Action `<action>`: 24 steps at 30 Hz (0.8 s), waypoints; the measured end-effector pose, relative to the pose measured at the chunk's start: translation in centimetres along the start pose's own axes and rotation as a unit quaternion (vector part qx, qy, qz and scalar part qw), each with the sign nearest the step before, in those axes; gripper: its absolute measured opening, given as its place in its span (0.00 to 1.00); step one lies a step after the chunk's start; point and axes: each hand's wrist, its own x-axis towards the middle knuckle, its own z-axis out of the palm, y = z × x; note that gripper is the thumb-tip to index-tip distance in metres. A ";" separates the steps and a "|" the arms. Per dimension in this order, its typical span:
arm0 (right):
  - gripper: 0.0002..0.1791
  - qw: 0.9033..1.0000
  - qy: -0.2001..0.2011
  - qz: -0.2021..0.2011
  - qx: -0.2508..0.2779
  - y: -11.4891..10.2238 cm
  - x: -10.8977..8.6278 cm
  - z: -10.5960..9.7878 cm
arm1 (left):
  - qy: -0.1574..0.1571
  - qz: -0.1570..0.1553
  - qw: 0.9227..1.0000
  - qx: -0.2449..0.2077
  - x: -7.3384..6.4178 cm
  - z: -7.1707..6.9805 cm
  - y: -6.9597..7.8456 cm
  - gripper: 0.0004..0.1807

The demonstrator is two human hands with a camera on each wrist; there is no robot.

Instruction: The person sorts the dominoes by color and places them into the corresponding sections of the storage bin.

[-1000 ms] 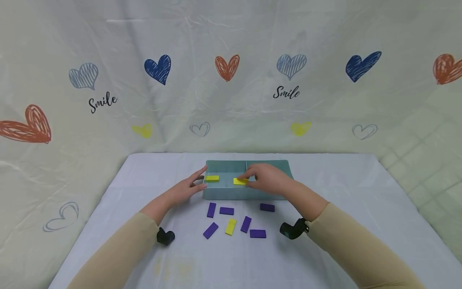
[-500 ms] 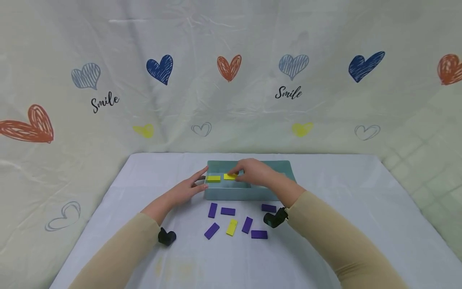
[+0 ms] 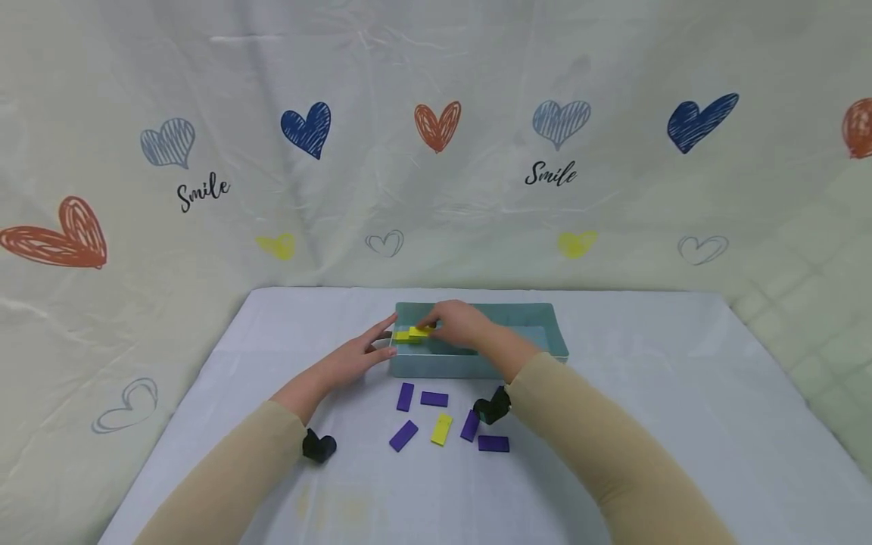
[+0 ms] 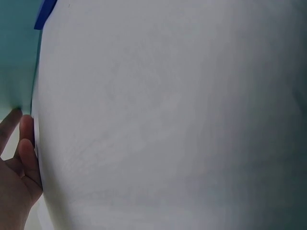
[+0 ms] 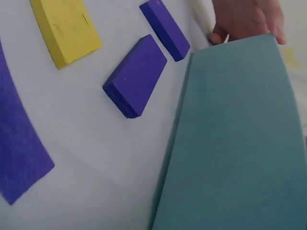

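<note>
A long teal box [image 3: 446, 367] stands on the table. At its left end, my left hand [image 3: 347, 357] rests with fingers and thumb extended along the short side; the right wrist view shows that same hand [image 5: 249, 19] at the box's end. My right hand [image 3: 459, 324] reaches over the box and pinches a yellow block [image 3: 418, 331] between thumb and fingers. Another yellow block [image 3: 402, 337] lies inside at the left end, and the held one overlaps it in the head view. The right wrist view has mostly the box's outer wall [image 5: 235, 124], so the pinching fingers are hidden there.
On the white cloth [image 3: 293, 499] in front of the box lie a yellow block [image 3: 441, 429] and several purple blocks, among them one purple block [image 3: 404, 436] nearer the left. A patterned curtain [image 3: 490, 212] hangs behind the table.
My right hand has carried the yellow block leftward inside the box, from near the middle to the block at the left end. My left hand has stayed at the box's end.
</note>
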 end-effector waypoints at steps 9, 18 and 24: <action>0.16 1.000 0.006 -0.001 -0.006 -1.1 1.6 1.2 | -0.001 0.000 1.000 -0.007 0.1 -0.1 -0.2 0.37; 0.17 1.000 -0.004 0.010 0.001 -1.8 2.2 1.5 | -0.004 0.002 1.000 -0.005 0.1 -0.3 -0.1 0.37; 0.17 1.000 -0.007 0.020 -0.001 -1.7 2.6 1.7 | -0.003 0.006 1.000 0.001 0.2 -0.2 -0.2 0.37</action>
